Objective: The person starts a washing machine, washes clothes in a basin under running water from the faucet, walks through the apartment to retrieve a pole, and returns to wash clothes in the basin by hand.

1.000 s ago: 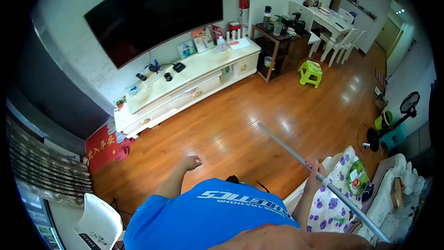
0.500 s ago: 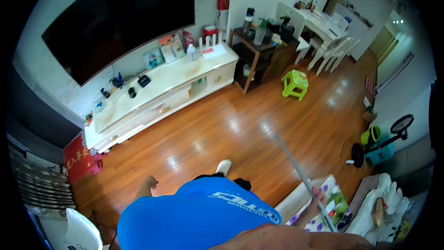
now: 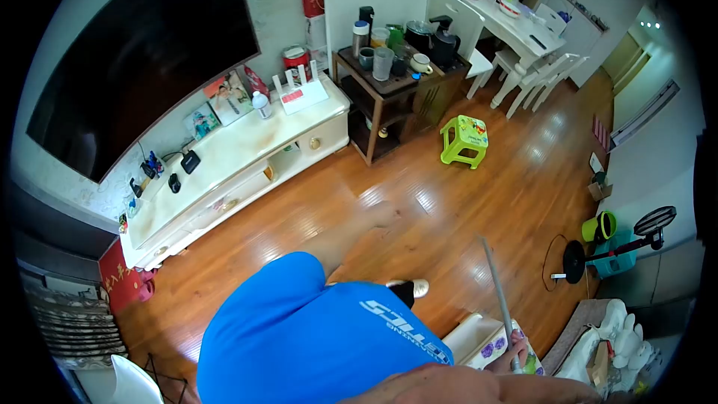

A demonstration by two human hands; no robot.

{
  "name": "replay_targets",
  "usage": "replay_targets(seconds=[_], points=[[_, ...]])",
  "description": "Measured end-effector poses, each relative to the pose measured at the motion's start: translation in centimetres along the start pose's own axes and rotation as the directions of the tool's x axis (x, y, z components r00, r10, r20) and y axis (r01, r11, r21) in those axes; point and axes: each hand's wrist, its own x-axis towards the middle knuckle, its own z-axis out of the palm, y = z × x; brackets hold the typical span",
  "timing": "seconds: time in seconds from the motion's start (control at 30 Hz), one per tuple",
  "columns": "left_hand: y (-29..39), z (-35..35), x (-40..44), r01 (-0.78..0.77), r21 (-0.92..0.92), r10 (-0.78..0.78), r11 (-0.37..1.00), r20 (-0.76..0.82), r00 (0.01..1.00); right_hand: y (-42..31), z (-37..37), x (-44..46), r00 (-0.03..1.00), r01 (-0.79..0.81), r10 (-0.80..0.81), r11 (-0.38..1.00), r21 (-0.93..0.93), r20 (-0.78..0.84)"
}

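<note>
My right hand (image 3: 508,353) is closed around a long grey metal pole (image 3: 496,284) at the lower right. The pole slants up and away over the wooden floor, and its lower end passes out of sight behind my arm. I cannot make out what kind of tool the pole belongs to. My left hand (image 3: 385,215) reaches forward over the floor, smeared by motion, so its fingers are unclear. No object shows in it. Near my right hand is a white piece with purple flower print (image 3: 490,347).
A white TV cabinet (image 3: 247,150) runs along the left wall. Beyond it stands a brown side table (image 3: 366,90) with cups and a kettle. A green stool (image 3: 465,141) is on the floor ahead. At the right are a black fan (image 3: 574,262) and its cable.
My left arm has swung forward from low at my left side to out ahead. The view has shifted to the right. My right hand still grips the pole, which now stands steeper.
</note>
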Motion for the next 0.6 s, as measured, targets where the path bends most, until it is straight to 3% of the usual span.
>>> replay_targets(seconds=[0.03,0.07,0.1,0.17,0.23,0.27,0.3,0.33,0.4,0.47,0.5,0.53,0.6], points=[[0.8,1.6,2.2,0.006,-0.003,-0.006,1.0,0.012,1.0,0.2,0.0,1.8,1.0,-0.027,0.026,0.999,-0.046,-0.015],[1.4,3.3,4.5,0.02,0.047,-0.026,0.999,0.148,0.989,0.8,0.8,3.7,0.99,0.051,-0.054,0.998,-0.026,-0.127],[2.5,4.2,6.8,0.021,0.102,-0.048,0.995,0.27,0.962,2.1,0.5,6.1,0.99,0.057,-0.059,0.998,-0.019,-0.132],[4.3,4.6,8.5,0.023,0.186,-0.081,0.982,0.31,0.947,4.7,-0.4,11.3,0.99,0.089,-0.087,0.996,0.012,-0.107],[-1.0,8.0,10.6,0.004,0.191,-0.071,0.982,0.346,0.935,3.8,0.2,15.3,0.976,0.053,-0.077,0.991,-0.121,-0.205],[-2.9,8.4,11.8,0.069,0.229,-0.17,0.971,0.458,0.873,4.2,0.0,17.6,0.976,0.093,-0.116,0.987,-0.129,-0.184],[-3.4,7.9,12.0,0.113,0.349,-0.263,0.93,0.42,0.868,4.9,-0.4,19.7,0.977,0.098,-0.123,0.984,-0.148,-0.175],[-3.9,7.1,11.9,0.129,0.323,-0.243,0.937,0.342,0.908,4.9,-0.4,22.0,0.984,0.036,-0.051,0.995,-0.088,-0.173],[-3.8,5.5,11.9,0.112,0.42,-0.265,0.9,0.326,0.907,5.3,0.0,25.8,0.982,0.114,-0.124,0.99,-0.079,-0.143],[-4.6,5.7,12.1,0.344,0.294,-0.413,0.892,0.221,0.883,5.7,1.2,29.8,0.98,0.105,-0.113,0.993,-0.056,-0.165],[-5.1,6.3,12.2,0.537,0.146,-0.554,0.831,0.134,0.822,6.4,1.9,31.6,0.98,0.115,-0.115,0.993,-0.011,-0.162],[-5.4,6.4,12.4,0.536,0.156,-0.557,0.829,0.155,0.816,7.0,2.5,33.4,0.981,0.097,-0.1,0.995,-0.027,-0.169],[-5.7,6.7,13.5,0.666,0.068,-0.644,0.743,0.344,0.683,8.6,3.8,36.7,0.984,0.116,-0.119,0.993,-0.027,-0.131]])
